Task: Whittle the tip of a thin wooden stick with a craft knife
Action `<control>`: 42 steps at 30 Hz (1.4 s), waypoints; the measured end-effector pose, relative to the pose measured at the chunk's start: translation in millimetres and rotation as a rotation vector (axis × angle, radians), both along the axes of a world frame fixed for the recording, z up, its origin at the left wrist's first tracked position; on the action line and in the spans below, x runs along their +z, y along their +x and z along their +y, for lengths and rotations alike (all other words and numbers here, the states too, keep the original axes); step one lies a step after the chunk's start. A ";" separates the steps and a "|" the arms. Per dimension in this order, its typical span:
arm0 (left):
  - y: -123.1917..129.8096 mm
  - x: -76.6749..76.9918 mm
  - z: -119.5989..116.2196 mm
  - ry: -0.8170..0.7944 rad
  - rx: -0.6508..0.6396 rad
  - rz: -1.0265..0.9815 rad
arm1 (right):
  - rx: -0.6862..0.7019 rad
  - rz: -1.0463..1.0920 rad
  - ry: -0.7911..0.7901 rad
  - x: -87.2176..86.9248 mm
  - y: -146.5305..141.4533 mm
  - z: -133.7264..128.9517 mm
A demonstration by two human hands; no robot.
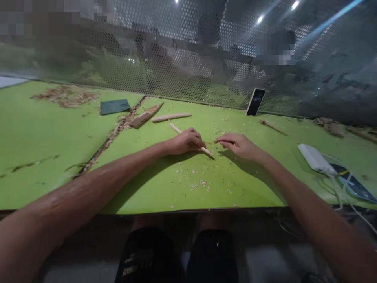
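My left hand (188, 141) is wrapped round a thin pale wooden stick (176, 128) that lies at a slant over the green table (165, 184). One end of the stick sticks out past my fingers toward the lower right. To the right, my right hand (234, 144) is closed in a pinch, its fingertips pointing left, a little apart from the stick. Whatever is between those fingertips is too small to make out. Small pale shavings (202, 183) are scattered below both hands.
Behind the hands lie a pointed wooden piece (147, 114), another stick (171, 117) and a dark green sheet (114, 106). A phone (255, 102) leans on the perforated metal screen (188, 78). At right are a white power bank (315, 158), cables and a second phone (355, 184).
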State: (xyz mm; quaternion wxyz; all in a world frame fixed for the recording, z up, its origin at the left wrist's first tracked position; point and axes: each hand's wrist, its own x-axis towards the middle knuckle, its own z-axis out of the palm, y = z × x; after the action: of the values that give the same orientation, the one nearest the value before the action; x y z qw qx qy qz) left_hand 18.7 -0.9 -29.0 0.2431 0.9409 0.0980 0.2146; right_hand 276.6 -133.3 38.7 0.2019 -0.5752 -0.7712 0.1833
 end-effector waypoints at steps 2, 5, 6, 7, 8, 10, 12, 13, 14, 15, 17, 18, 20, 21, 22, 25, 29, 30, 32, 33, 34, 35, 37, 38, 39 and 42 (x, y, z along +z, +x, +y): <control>-4.0 7.1 -3.1 -0.037 -0.072 0.006 | 0.171 -0.074 0.048 -6.1 1.0 -7.6; -8.6 16.9 -7.8 -0.129 -0.169 0.046 | 0.382 -0.135 0.161 -19.4 -3.3 -18.9; -9.4 19.2 -8.7 -0.175 -0.177 0.062 | 0.425 -0.155 0.202 -23.3 -5.2 -22.2; -10.0 20.8 -9.1 -0.228 -0.180 0.072 | 0.449 -0.175 0.233 -26.5 -6.8 -25.0; -10.2 21.7 -9.1 -0.290 -0.183 0.072 | 0.476 -0.181 0.267 -29.0 -7.9 -27.0; -10.3 21.8 -8.1 -0.394 -0.181 0.054 | 0.521 -0.181 0.329 -32.5 -8.9 -28.6; -10.4 20.8 -7.0 -0.446 -0.173 0.035 | 0.557 -0.153 0.388 -35.3 -8.8 -27.7; -10.6 20.3 -6.8 -0.451 -0.169 0.031 | 0.560 -0.133 0.407 -36.7 -8.7 -26.8; -10.8 20.0 -6.8 -0.446 -0.163 0.031 | 0.555 -0.109 0.419 -38.2 -8.8 -25.8; -11.1 20.0 -7.2 -0.437 -0.153 0.037 | 0.546 -0.085 0.424 -39.7 -9.0 -24.9; -11.4 20.7 -8.6 -0.422 -0.113 0.060 | 0.529 -0.042 0.427 -43.0 -9.9 -23.8; -11.4 21.3 -9.5 -0.418 -0.088 0.073 | 0.528 -0.026 0.430 -44.6 -10.4 -23.6; -11.3 22.4 -11.0 -0.420 -0.057 0.095 | 0.527 -0.022 0.436 -47.5 -11.2 -24.1; -11.2 22.7 -11.5 -0.428 -0.055 0.099 | 0.521 -0.034 0.436 -48.8 -11.5 -24.7; -11.1 22.7 -11.7 -0.436 -0.056 0.098 | 0.514 -0.052 0.435 -50.1 -11.6 -25.4; -11.3 21.5 -10.9 -0.453 -0.054 0.089 | 0.501 -0.089 0.446 -53.1 -11.5 -27.4; -12.4 19.3 -8.0 -0.428 -0.074 0.113 | 0.526 -0.107 0.468 -55.0 -11.6 -27.7; -12.8 18.9 -7.4 -0.425 -0.080 0.119 | 0.531 -0.116 0.469 -54.9 -11.8 -27.5; -13.4 18.0 -6.3 -0.427 -0.087 0.114 | 0.534 -0.123 0.465 -54.2 -12.5 -27.1; -13.7 17.4 -5.9 -0.427 -0.096 0.103 | 0.530 -0.121 0.457 -53.5 -12.9 -27.1; -14.1 16.7 -5.5 -0.425 -0.111 0.086 | 0.529 -0.119 0.451 -52.7 -13.5 -27.1; -14.4 16.0 -5.2 -0.419 -0.132 0.067 | 0.527 -0.121 0.450 -51.8 -14.1 -27.2; -15.2 14.4 -4.6 -0.398 -0.180 0.032 | 0.530 -0.136 0.464 -50.2 -15.6 -27.7; -15.5 13.8 -4.4 -0.385 -0.199 0.019 | 0.530 -0.142 0.474 -49.6 -16.4 -28.1; -15.7 13.3 -4.2 -0.372 -0.214 0.010 | 0.529 -0.142 0.486 -49.3 -17.1 -28.6; -15.8 12.9 -4.2 -0.354 -0.217 0.001 | 0.505 -0.129 0.484 -49.6 -19.3 -30.9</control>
State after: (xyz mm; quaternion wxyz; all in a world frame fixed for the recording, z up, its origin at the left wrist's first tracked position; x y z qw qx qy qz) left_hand 2.9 -5.1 -16.1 0.4261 0.8887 0.0326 0.1662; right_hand 257.3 -164.2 -10.9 0.2316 -0.3122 -0.9213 0.0029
